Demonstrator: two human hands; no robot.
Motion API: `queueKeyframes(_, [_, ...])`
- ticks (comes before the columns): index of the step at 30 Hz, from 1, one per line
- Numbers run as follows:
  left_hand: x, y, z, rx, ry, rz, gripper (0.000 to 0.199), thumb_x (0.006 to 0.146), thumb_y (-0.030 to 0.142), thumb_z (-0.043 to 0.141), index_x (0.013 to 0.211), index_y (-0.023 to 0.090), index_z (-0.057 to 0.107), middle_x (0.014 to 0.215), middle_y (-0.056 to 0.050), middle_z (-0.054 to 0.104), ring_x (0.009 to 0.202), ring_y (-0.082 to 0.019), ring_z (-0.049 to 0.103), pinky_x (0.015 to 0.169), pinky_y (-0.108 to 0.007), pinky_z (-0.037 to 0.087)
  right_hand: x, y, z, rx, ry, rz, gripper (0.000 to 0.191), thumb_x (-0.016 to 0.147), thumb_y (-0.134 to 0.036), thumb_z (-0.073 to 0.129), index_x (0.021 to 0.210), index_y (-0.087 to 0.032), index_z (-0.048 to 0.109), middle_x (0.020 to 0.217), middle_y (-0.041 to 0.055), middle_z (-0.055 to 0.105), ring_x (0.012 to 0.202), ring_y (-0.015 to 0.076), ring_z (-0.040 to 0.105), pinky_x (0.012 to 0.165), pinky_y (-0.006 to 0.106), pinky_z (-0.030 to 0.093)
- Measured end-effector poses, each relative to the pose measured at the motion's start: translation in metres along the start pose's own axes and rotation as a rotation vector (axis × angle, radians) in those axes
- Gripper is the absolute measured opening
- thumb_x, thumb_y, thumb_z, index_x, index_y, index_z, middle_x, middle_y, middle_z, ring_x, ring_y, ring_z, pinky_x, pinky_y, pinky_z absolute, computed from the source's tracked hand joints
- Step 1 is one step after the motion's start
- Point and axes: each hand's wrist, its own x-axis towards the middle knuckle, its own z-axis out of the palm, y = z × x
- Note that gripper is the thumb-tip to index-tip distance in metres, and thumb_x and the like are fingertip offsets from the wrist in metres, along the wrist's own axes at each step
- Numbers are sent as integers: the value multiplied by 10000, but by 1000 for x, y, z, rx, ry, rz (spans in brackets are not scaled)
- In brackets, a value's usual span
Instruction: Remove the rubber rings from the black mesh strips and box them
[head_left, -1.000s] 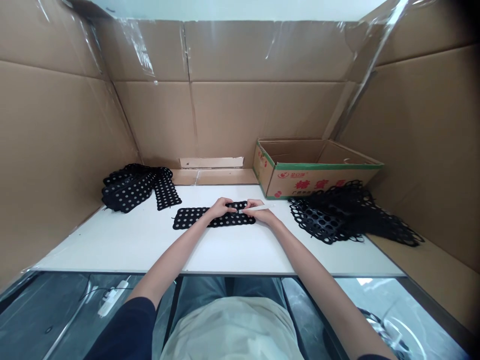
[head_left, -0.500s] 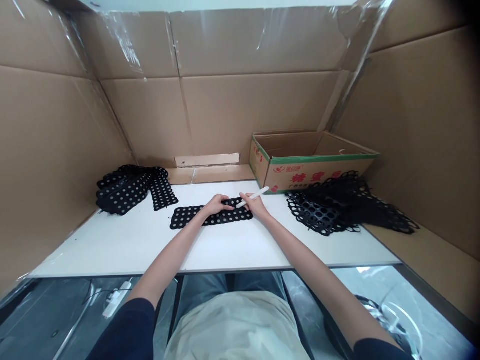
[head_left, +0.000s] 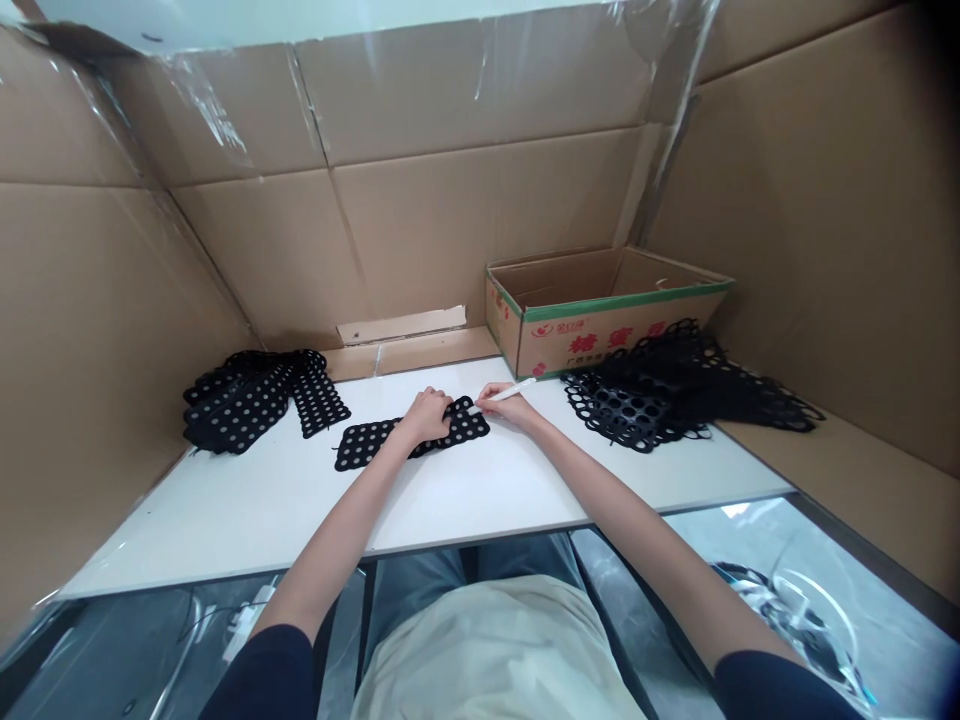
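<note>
A black fabric strip with rows of round holes (head_left: 364, 444) lies flat on the white table in front of me. My left hand (head_left: 429, 414) is on its right half, fingers bent over the edge and gripping it. Between the fingers of my right hand (head_left: 508, 403) is a white pen-shaped tool (head_left: 519, 388). Its lower end points left and touches or nearly touches the right end of the strip; the tip is too small to make out.
Left of the strip is a heap of similar holed black strips (head_left: 247, 400). A black mesh of open rings (head_left: 637, 400) lies bunched at the right, before an open cardboard box (head_left: 555, 335) with green edging. Tall cardboard walls (head_left: 487, 200) surround the white table (head_left: 480, 500).
My left hand has closed further over the strip, whose right end has tilted up a little. The right hand and tool have shifted slightly. The whole view has turned a bit.
</note>
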Motion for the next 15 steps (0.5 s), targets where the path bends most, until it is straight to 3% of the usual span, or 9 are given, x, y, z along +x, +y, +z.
queueKeyframes(4, [1, 2, 4, -6, -3, 18, 215, 692, 208, 514, 859, 128, 626, 856, -131, 626, 890, -272, 526, 769, -338, 398, 1, 4, 1, -3, 1, -10, 209, 589, -316, 683, 606, -146, 562, 508, -20, 537, 459, 82, 453, 466, 218, 337])
queueKeyframes(9, [5, -2, 14, -216, -9, -133, 268, 744, 392, 532, 830, 151, 612, 820, -75, 637, 771, -211, 560, 690, -290, 407, 1, 1, 1, 0, 14, -12, 219, 593, -332, 682, 610, -149, 563, 514, -20, 542, 465, 85, 461, 473, 219, 344])
queueKeyframes(15, [6, -3, 17, -334, 14, -195, 250, 694, 377, 607, 807, 154, 611, 796, -46, 636, 749, -190, 558, 687, -282, 408, -2, -6, -1, 79, 15, 12, 236, 610, -351, 673, 602, -150, 549, 478, -26, 510, 433, 72, 418, 433, 207, 291])
